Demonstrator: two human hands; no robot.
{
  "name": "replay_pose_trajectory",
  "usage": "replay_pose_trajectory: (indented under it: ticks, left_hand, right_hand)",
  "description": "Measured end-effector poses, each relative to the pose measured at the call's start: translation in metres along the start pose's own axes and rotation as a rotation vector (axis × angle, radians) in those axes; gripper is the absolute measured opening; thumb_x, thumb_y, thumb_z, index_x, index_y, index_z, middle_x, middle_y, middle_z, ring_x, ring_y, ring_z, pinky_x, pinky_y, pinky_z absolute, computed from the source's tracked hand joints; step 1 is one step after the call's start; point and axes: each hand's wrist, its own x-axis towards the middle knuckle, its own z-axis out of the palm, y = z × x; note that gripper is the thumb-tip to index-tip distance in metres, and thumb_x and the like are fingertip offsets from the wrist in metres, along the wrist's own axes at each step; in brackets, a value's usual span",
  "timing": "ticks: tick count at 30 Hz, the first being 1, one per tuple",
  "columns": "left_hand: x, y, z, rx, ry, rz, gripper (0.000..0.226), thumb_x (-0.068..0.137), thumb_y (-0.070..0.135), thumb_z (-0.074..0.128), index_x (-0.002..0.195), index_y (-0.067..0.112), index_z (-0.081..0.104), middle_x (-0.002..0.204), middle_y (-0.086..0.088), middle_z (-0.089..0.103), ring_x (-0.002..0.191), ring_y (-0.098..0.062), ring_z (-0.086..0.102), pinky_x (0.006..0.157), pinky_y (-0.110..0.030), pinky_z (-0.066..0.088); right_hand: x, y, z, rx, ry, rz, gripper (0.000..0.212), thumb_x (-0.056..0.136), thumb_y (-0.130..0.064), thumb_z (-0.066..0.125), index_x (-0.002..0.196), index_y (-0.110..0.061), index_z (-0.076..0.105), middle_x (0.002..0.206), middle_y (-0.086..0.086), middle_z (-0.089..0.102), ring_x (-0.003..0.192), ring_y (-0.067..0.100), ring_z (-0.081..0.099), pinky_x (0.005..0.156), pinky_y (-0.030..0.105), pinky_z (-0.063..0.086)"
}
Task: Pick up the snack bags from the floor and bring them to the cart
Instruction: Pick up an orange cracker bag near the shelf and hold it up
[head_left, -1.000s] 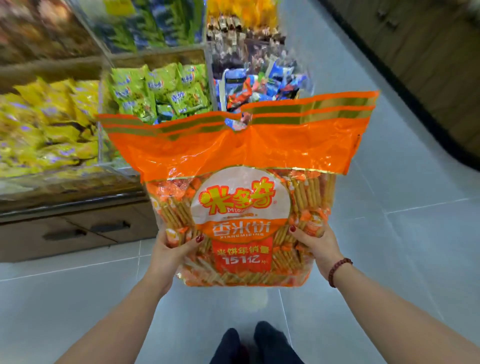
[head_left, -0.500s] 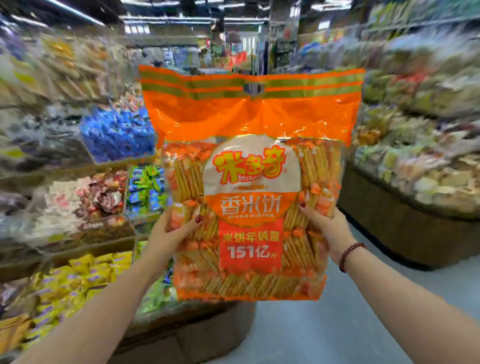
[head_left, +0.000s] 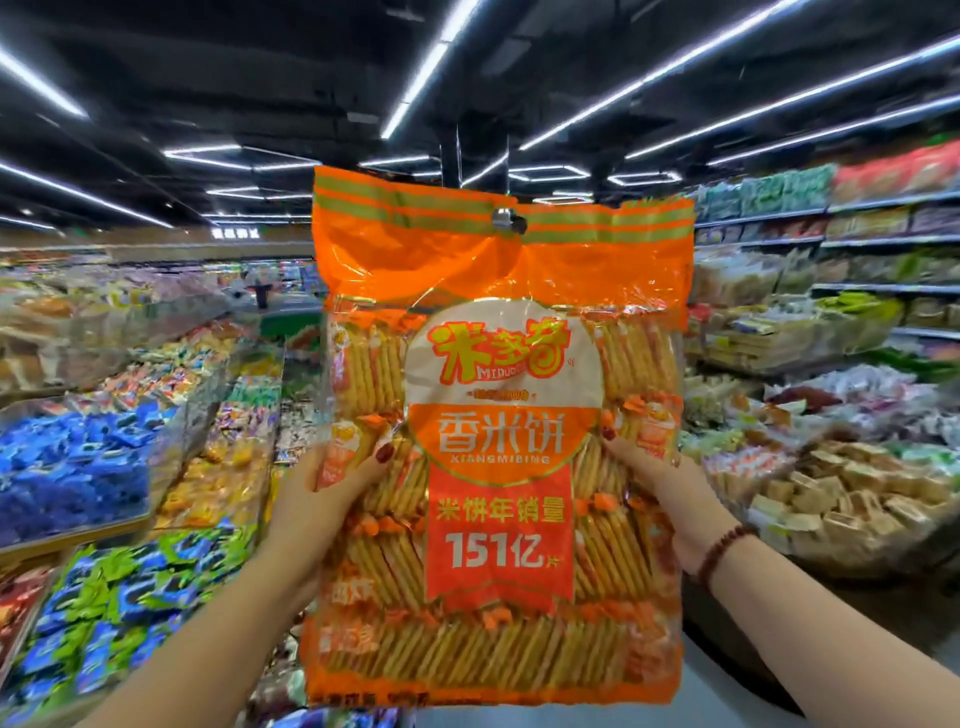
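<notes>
The person is holding the large orange plastic snack bag (head_left: 498, 441) upright, long axis vertical, between left hand (head_left: 311, 514) and right hand (head_left: 670, 499). Fingers (head_left: 366, 467) are clamping both side edges, thumbs in front; no cart is showing.

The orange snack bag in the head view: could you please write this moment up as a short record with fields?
item: orange snack bag, upright, label facing the camera
left hand: grips the bag's left edge, thumb on front
right hand: grips the right edge, thumb on front; bead bracelet on wrist
surroundings: candy bins on left, stocked shelves on right
cart: not in view
</notes>
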Motion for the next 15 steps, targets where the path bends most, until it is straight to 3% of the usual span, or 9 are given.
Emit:
replay_pose_trajectory:
  ticks: [4,7,12,15]
  left_hand:
    - [0.046,-0.021,0.055,-0.012,-0.004,-0.015,0.063,0.059,0.034,0.083,0.115,0.013,0.065,0.102,-0.010,0.075,0.090,-0.028,0.073,0.070,-0.036,0.057]
    - [0.086,-0.038,0.083,-0.029,0.002,-0.044,0.067,0.056,0.035,0.086,0.116,0.015,0.065,0.104,-0.010,0.074,0.093,-0.028,0.072,0.075,-0.037,0.056]
    - [0.160,-0.071,0.107,-0.031,0.035,-0.058,0.033,0.078,0.021,0.075,0.109,0.016,0.066,0.099,-0.010,0.075,0.088,-0.029,0.072,0.074,-0.040,0.057]
    - [0.212,-0.096,0.111,-0.031,0.041,-0.069,0.036,0.076,0.023,0.075,0.110,0.017,0.066,0.099,-0.009,0.076,0.087,-0.028,0.073,0.071,-0.038,0.057]
  right_hand:
    - [0.061,-0.021,-0.037,-0.023,0.023,-0.004,0.042,0.071,-0.028,0.081,0.108,-0.013,0.068,0.097,0.009,0.075,0.090,0.029,0.071,0.086,0.048,0.055]
    - [0.108,-0.028,-0.052,-0.033,0.016,-0.002,0.042,0.072,-0.027,0.080,0.109,-0.012,0.068,0.098,0.010,0.075,0.090,0.029,0.071,0.082,0.045,0.056]
    - [0.192,-0.018,-0.056,0.007,0.015,0.022,0.047,0.069,-0.025,0.082,0.111,-0.010,0.067,0.096,0.010,0.075,0.088,0.028,0.072,0.076,0.040,0.057]
    - [0.250,-0.003,-0.050,0.002,0.013,0.049,0.053,0.066,-0.027,0.083,0.112,-0.010,0.066,0.096,0.010,0.075,0.087,0.028,0.072,0.075,0.041,0.057]
